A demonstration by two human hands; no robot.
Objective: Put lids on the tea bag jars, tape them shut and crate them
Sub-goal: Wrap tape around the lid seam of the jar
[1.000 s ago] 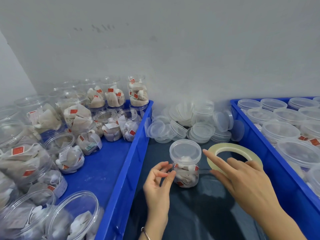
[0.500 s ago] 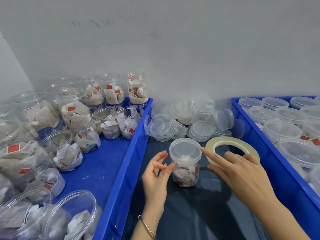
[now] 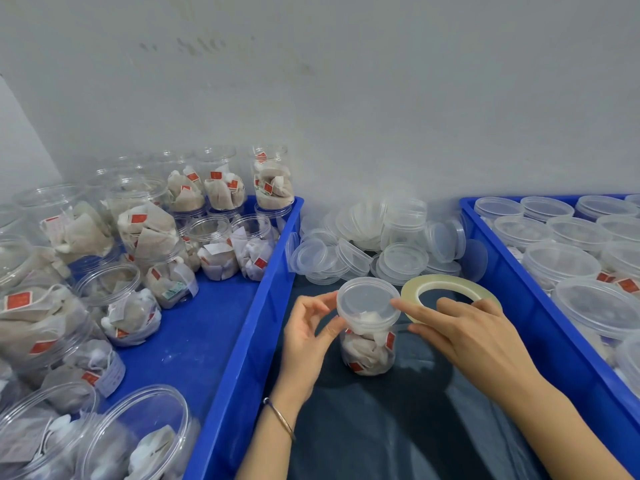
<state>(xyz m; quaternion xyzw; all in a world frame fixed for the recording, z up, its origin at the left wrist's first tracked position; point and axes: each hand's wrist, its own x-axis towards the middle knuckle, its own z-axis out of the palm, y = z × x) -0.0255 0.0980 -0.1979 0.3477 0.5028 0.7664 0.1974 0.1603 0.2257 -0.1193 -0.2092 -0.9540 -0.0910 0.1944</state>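
My left hand [image 3: 308, 336] cups the lidded jar [image 3: 367, 344], thumb on its neck; my right hand [image 3: 464, 332] touches the lid [image 3: 367, 301], forefinger outstretched.

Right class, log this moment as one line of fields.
step: taping lid | jar: upright on dark mat, lid on | left hand: steadying jar | right hand: fingertip at lid rim | tape roll: flat behind

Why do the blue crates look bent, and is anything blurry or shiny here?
Head view: the wide-angle lens splays the left crate and right crate outward. The open jars near the left edge look soft and stretched. Light is even; faint sheen on the dark sheet; soft shadow beneath the lidded jar.
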